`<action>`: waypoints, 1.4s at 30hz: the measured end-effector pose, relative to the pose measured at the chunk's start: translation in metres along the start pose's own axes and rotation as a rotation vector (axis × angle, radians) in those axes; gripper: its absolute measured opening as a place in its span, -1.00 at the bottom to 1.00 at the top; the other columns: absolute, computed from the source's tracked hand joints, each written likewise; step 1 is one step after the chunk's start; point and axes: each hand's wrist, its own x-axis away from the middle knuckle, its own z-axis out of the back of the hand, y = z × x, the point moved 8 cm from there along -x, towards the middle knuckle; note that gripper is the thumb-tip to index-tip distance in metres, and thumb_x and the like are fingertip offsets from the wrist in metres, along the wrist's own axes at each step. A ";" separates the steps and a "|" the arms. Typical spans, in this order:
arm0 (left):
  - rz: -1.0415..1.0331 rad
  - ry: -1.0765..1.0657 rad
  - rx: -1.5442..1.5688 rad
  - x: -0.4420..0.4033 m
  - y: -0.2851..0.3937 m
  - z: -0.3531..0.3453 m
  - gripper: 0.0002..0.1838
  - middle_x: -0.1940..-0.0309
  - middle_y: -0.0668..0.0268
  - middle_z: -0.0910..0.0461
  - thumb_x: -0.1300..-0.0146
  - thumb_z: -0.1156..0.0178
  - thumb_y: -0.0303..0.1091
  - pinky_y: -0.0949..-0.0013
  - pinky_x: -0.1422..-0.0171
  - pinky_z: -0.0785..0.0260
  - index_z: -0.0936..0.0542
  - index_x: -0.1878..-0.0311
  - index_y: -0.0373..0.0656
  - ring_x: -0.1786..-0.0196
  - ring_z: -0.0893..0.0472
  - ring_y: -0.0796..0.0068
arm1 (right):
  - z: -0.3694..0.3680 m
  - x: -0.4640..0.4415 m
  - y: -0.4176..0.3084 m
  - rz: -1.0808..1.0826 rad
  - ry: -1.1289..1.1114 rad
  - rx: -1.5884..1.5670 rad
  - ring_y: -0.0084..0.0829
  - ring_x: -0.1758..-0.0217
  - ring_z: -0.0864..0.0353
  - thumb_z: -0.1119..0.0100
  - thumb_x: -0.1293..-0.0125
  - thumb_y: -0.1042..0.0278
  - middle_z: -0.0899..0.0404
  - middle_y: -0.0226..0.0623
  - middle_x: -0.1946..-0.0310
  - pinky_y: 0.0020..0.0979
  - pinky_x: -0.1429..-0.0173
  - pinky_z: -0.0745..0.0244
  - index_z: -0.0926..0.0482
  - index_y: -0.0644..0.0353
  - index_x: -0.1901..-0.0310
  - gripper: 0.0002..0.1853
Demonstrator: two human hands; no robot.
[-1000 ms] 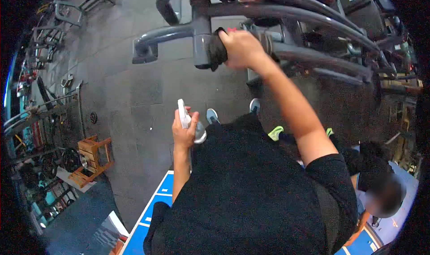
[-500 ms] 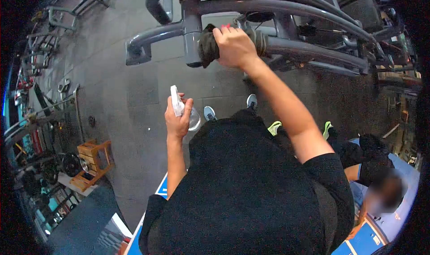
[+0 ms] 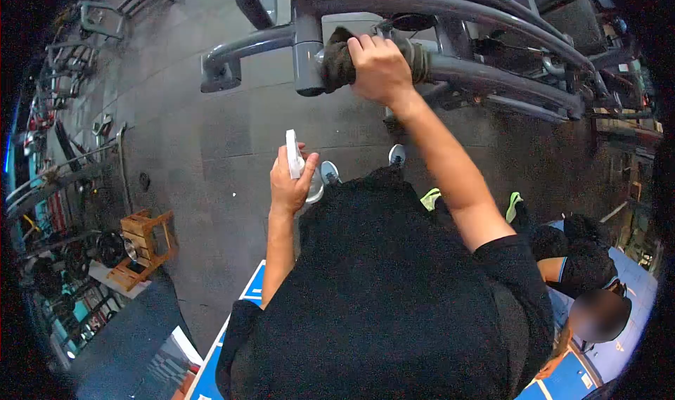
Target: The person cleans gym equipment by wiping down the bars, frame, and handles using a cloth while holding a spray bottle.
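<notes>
My left hand (image 3: pixel 290 182) is closed round a clear spray bottle with a white trigger head (image 3: pixel 292 155), held upright above the floor. My right hand (image 3: pixel 383 69) grips a dark cloth (image 3: pixel 337 64) wrapped on the grey metal bar (image 3: pixel 492 76) of a gym machine. The cloth bunches on the left side of the hand, next to the vertical grey post (image 3: pixel 308 66). The undersides of the fingers are hidden.
Another person (image 3: pixel 587 259) in dark clothes is at the lower right, beside a blue surface (image 3: pixel 569 375). A wooden stand (image 3: pixel 145 242) is at the left, near weight plates (image 3: pixel 109 249). Gym racks (image 3: pixel 74 66) line the upper left.
Since half a second ago, both hands have shifted slightly right in view. The right hand and cloth have moved along the bar by a small amount. Both hands keep their hold.
</notes>
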 end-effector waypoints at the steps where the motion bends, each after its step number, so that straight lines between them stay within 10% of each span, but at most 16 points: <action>1: -0.002 0.012 0.001 -0.006 -0.002 0.001 -0.62 0.29 0.16 -0.72 -0.39 -0.41 -0.17 0.21 0.09 -0.53 -0.56 -0.08 -0.21 0.24 -0.73 0.24 | -0.002 -0.010 0.002 0.041 -0.090 -0.084 -0.08 0.16 -0.77 -0.29 -0.02 0.37 -0.70 -0.11 0.26 -0.10 0.00 -0.67 -0.56 0.22 0.12 -0.66; 6: -0.087 -0.027 0.011 -0.001 0.020 -0.008 -0.63 0.28 0.17 -0.70 -0.40 -0.40 -0.18 0.20 0.09 -0.53 -0.56 -0.08 -0.21 0.25 -0.71 0.24 | -0.072 -0.007 0.022 -0.363 -1.482 -0.915 0.01 0.23 -0.80 -0.59 0.26 0.13 -0.76 0.10 0.39 -0.16 0.09 -0.68 -0.75 0.36 0.33 -0.52; 14: 0.009 -0.075 0.080 0.000 0.028 -0.026 -0.63 0.28 0.20 -0.71 -0.40 -0.40 -0.17 0.27 0.11 -0.54 -0.56 -0.09 -0.20 0.27 -0.72 0.28 | 0.017 0.027 0.012 0.032 0.182 0.028 -0.15 0.08 -0.67 -0.46 0.20 0.33 -0.62 -0.21 0.22 -0.17 0.00 -0.59 -0.53 0.14 0.12 -0.49; 19: 0.038 -0.033 0.052 -0.004 0.021 -0.025 -0.64 0.29 0.18 -0.74 -0.39 -0.41 -0.20 0.27 0.10 -0.56 -0.56 -0.07 -0.21 0.22 -0.76 0.29 | 0.012 -0.006 0.041 -0.017 -0.113 -0.123 0.00 0.06 -0.71 -0.52 0.23 0.29 -0.70 -0.08 0.14 -0.11 -0.08 -0.62 -0.60 0.33 0.00 -0.35; 23: 0.021 -0.052 0.102 -0.010 0.026 -0.031 -0.65 0.29 0.18 -0.73 -0.40 -0.40 -0.23 0.26 0.10 -0.56 -0.55 -0.07 -0.22 0.24 -0.76 0.26 | -0.059 -0.005 0.060 -0.194 -1.283 -0.748 -0.32 0.34 -0.79 -0.64 0.31 0.12 -0.80 -0.14 0.39 -0.22 0.18 -0.70 -0.79 0.31 0.34 -0.51; 26: -0.149 -0.067 0.003 -0.020 0.049 -0.033 -0.65 0.29 0.18 -0.70 -0.40 -0.40 -0.21 0.21 0.10 -0.54 -0.55 -0.07 -0.22 0.25 -0.72 0.23 | -0.059 0.003 0.059 -0.195 -1.260 -0.747 -0.22 0.31 -0.82 -0.62 0.27 0.09 -0.80 -0.10 0.39 -0.19 0.15 -0.71 -0.79 0.29 0.30 -0.50; 32: -0.018 -0.055 0.106 -0.011 0.028 -0.025 -0.63 0.29 0.17 -0.72 -0.40 -0.41 -0.18 0.22 0.08 -0.54 -0.56 -0.07 -0.21 0.22 -0.75 0.20 | 0.020 0.035 0.034 -0.030 0.087 0.032 -0.07 0.07 -0.69 -0.64 0.32 0.14 -0.64 -0.16 0.20 -0.10 -0.03 -0.57 -0.56 0.22 0.05 -0.28; 35: 0.029 0.000 0.059 -0.006 0.006 -0.017 -0.63 0.28 0.16 -0.73 -0.40 -0.40 -0.18 0.23 0.06 -0.56 -0.57 -0.09 -0.20 0.19 -0.77 0.22 | 0.004 0.022 0.041 -0.054 -0.134 -0.019 -0.09 0.10 -0.70 -0.63 0.38 0.20 -0.64 -0.16 0.21 -0.12 -0.02 -0.58 -0.55 0.24 0.02 -0.24; 36: 0.063 0.011 0.086 -0.006 0.001 -0.014 -0.63 0.27 0.13 -0.74 -0.41 -0.40 -0.18 0.23 0.04 -0.56 -0.57 -0.10 -0.21 0.18 -0.77 0.19 | 0.013 0.013 0.040 0.031 -0.030 -0.053 -0.11 0.27 -0.74 -0.35 0.06 0.36 -0.69 -0.13 0.35 -0.15 0.15 -0.65 -0.62 0.24 0.23 -0.70; 37: 0.071 0.013 0.086 -0.007 0.003 -0.012 -0.63 0.27 0.13 -0.74 -0.41 -0.40 -0.18 0.23 0.04 -0.56 -0.57 -0.10 -0.21 0.18 -0.77 0.19 | 0.015 0.002 0.049 0.034 -0.036 -0.058 -0.11 0.27 -0.74 -0.35 0.06 0.36 -0.69 -0.13 0.35 -0.15 0.15 -0.65 -0.62 0.24 0.23 -0.70; 40: 0.092 -0.009 0.126 -0.017 0.004 -0.012 -0.62 0.25 0.14 -0.74 -0.41 -0.40 -0.18 0.23 0.04 -0.56 -0.57 -0.10 -0.23 0.18 -0.76 0.27 | -0.041 -0.009 0.066 -0.081 -1.142 -0.670 -0.26 0.30 -0.83 -0.57 0.17 0.14 -0.81 -0.07 0.36 -0.22 0.13 -0.72 -0.75 0.37 0.26 -0.52; 42: -0.016 -0.041 0.073 -0.026 0.013 -0.013 -0.62 0.25 0.15 -0.74 -0.41 -0.39 -0.19 0.23 0.05 -0.56 -0.57 -0.10 -0.22 0.19 -0.75 0.30 | -0.073 0.001 0.068 -0.114 -1.260 -0.783 -0.27 0.31 -0.82 -0.61 0.19 0.08 -0.82 -0.12 0.34 -0.25 0.13 -0.72 -0.77 0.34 0.20 -0.45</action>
